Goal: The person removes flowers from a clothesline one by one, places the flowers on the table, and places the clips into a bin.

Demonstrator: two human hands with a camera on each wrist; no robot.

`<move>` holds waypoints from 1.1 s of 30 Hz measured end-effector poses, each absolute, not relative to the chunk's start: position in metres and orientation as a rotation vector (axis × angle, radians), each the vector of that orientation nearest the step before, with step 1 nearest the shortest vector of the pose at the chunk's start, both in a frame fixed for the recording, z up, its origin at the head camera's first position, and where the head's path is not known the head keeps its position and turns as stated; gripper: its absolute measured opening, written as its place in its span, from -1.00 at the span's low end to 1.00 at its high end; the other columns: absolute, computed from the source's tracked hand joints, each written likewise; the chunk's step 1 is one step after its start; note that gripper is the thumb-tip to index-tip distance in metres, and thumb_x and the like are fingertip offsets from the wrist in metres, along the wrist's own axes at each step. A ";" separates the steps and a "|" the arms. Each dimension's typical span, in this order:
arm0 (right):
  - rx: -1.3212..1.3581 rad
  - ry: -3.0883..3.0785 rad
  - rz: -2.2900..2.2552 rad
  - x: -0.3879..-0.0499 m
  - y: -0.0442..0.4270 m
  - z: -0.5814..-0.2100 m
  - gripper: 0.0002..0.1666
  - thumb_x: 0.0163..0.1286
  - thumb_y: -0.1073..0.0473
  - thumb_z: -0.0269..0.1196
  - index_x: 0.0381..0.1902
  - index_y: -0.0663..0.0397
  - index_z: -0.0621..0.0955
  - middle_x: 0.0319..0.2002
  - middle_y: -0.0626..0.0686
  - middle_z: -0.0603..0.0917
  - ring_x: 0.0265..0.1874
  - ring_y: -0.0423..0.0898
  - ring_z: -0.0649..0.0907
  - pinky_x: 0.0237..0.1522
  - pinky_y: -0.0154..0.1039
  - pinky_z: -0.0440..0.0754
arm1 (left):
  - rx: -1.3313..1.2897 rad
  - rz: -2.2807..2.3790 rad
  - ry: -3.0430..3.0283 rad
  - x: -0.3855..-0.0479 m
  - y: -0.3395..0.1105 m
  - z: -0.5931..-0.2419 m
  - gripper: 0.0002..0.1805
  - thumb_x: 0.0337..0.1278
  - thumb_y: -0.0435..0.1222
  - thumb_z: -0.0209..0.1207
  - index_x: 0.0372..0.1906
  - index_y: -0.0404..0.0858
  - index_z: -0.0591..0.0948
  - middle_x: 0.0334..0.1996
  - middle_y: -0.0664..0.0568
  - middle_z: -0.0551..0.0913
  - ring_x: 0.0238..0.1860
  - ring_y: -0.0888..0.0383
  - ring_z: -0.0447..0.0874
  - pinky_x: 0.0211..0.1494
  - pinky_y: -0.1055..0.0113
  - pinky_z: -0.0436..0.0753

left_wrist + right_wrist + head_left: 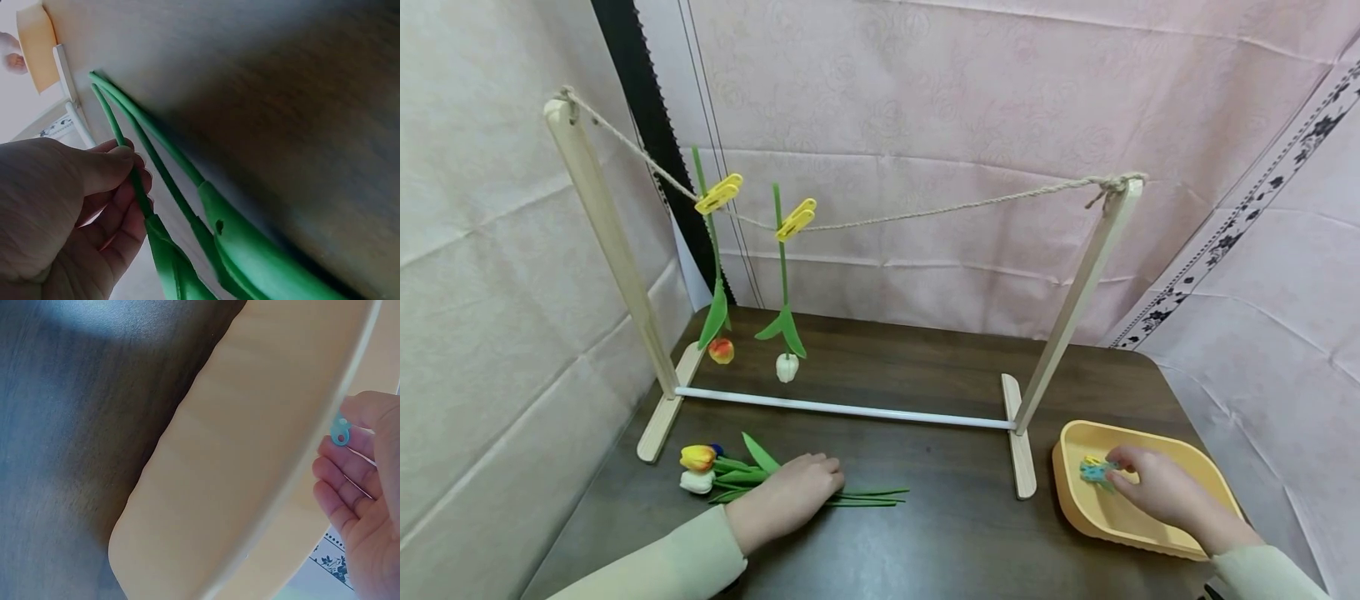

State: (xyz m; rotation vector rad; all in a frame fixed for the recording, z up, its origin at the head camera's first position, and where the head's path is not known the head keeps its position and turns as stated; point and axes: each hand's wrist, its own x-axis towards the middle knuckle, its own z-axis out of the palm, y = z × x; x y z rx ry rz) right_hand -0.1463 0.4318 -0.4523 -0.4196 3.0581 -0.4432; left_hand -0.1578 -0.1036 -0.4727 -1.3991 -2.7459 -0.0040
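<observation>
On the table at the left lies a bunch of artificial tulips (698, 457) with yellow and white heads. My left hand (797, 492) is over their stems; in the left wrist view its thumb and fingers pinch one green stem (139, 187), with other stems beside it. At the right, my right hand (1165, 487) reaches inside a yellow tray (1078, 500). Between its thumb and forefinger is a blue clothespin (340, 432). Blue and yellow clothespins show at its fingertips in the head view, partly covered by the hand.
Behind the hands stands a wooden frame with a left post (613, 250), a right post (1078, 304) and a white crossbar (850, 409). From its sagging rope (917, 214), yellow clothespins (796, 220) hold an orange tulip (721, 350) and a white tulip (787, 367) upside down.
</observation>
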 end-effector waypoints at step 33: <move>-0.992 3.294 -0.470 -0.174 0.331 -0.363 -0.66 0.15 0.04 0.45 -0.16 0.04 0.66 -0.22 -0.07 0.65 -0.20 -0.10 0.63 -0.16 -0.06 0.59 | -1.040 -0.629 -2.746 -0.185 -0.127 -0.398 -0.64 0.23 0.01 0.23 -0.08 -0.17 0.68 -0.22 0.17 0.59 -0.20 0.27 0.55 -0.13 0.31 0.59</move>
